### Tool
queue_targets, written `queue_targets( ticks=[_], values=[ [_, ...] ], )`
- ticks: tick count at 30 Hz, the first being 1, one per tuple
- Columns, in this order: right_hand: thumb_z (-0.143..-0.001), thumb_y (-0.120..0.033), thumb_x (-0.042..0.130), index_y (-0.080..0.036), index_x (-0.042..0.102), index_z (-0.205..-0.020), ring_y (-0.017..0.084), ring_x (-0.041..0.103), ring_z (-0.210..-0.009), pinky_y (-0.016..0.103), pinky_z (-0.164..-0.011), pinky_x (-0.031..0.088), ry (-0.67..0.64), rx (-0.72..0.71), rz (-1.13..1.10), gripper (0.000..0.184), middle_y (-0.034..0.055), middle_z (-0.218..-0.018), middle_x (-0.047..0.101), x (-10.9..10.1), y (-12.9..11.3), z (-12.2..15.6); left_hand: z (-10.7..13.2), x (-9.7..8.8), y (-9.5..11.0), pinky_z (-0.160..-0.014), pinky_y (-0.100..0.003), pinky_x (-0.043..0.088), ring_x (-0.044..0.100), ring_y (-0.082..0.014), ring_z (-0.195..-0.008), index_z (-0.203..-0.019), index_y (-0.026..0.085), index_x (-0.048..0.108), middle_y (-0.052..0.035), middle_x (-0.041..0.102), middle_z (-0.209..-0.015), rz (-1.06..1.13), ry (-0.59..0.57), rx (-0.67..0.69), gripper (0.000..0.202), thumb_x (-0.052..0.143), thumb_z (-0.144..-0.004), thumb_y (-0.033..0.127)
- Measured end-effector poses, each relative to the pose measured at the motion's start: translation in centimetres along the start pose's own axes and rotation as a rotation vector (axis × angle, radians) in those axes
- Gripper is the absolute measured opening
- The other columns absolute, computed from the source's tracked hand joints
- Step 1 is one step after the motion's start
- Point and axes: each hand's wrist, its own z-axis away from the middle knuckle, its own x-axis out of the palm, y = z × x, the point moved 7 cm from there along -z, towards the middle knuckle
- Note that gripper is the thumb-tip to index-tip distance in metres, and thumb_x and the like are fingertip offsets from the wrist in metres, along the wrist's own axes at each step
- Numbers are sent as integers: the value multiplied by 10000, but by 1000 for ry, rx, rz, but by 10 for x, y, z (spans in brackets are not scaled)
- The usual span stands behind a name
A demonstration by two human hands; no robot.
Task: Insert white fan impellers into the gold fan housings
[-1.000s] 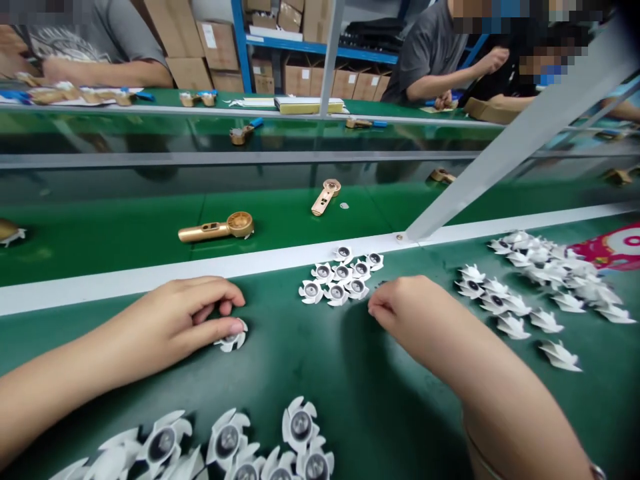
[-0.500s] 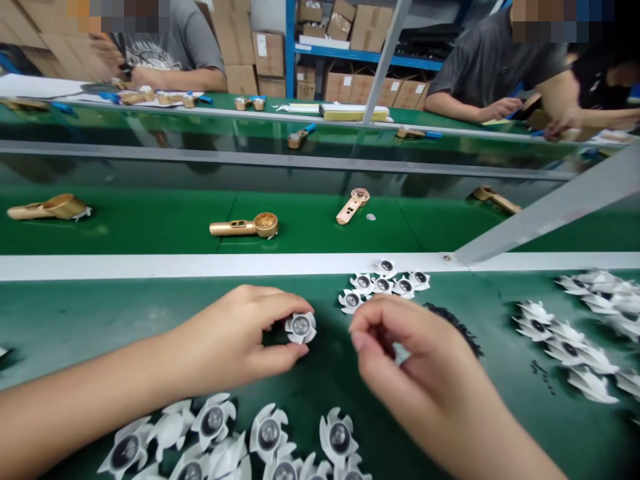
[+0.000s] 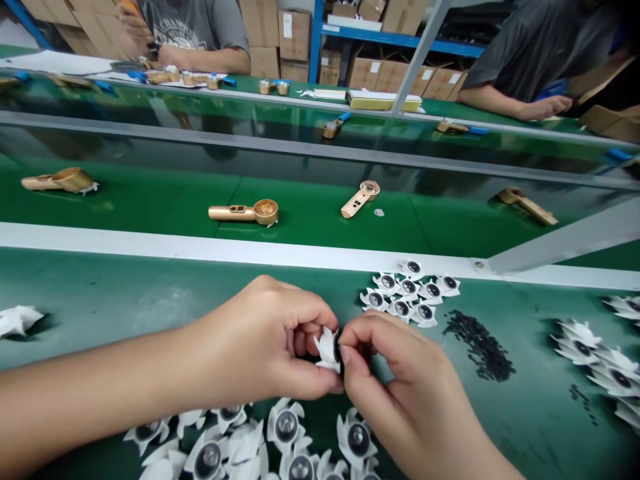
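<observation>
Both my hands meet over the green bench. My left hand (image 3: 265, 340) pinches a white petal-shaped plastic part (image 3: 327, 350), which stands edge-on. My right hand (image 3: 395, 373) presses its fingertips against the part's other side, where a black rim shows; the fingers hide most of it. Just beyond my right hand lies a cluster of similar white parts with dark round centres (image 3: 406, 295). A pile of small black pieces (image 3: 477, 343) is scattered to its right. More white parts (image 3: 286, 427) lie below my wrists.
Further white parts (image 3: 595, 353) lie at the right. A white strip (image 3: 150, 241) edges the bench. Beyond it, gold handheld devices (image 3: 243, 212) sit on a green conveyor. A grey strut (image 3: 565, 240) crosses at right. Co-workers (image 3: 190, 33) sit across, before shelved cardboard boxes (image 3: 395, 83).
My hands have come together. The white part, lying flat under my left hand, then face-up in its fingers, now stands edge-on between both hands. The view has swung, and the black pile has come into sight.
</observation>
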Motion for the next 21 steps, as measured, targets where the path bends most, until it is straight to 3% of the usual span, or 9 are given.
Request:
queue_targets(
  ticks=[9,13,17,19,21],
  values=[
    [-871,-127,552,-222,586,-779,107,567,-599,219,-534,437,26,32,-23,136,-30,-691,603,2,3,0,-3,-5,-5,-496,-105,439,560,-47,-529,-821,227,724,95,603,-590,76,37,-26,152,796,-689,208],
    [-860,-78,573,-214,626,-904,135,632,-694,247,-619,508,65,-115,48,153,18,-815,675,-2,-7,3,-2,-4,-10,-485,-108,459,563,-51,-506,-816,207,728,85,622,-585,158,42,-71,166,818,-680,236],
    [-814,-16,572,-202,653,-1136,193,669,-753,321,-673,555,56,-302,156,380,68,-896,717,-2,-22,9,0,-4,-18,-450,-116,469,579,-62,-471,-814,183,737,66,671,-598,293,106,-122,203,836,-637,196],
    [-810,-33,583,-236,677,-1132,200,664,-750,325,-637,549,104,-240,57,392,63,-884,701,-6,-20,10,-2,-3,-19,-473,-138,506,620,-82,-498,-870,193,752,48,712,-645,370,100,-125,233,833,-652,180],
    [-838,-100,613,-274,688,-1104,202,670,-800,322,-660,559,194,-58,-191,326,63,-932,683,-13,-8,8,-6,-8,-13,-510,-161,536,651,-100,-546,-931,206,765,26,741,-700,387,132,-62,285,853,-661,182]
  ],
)
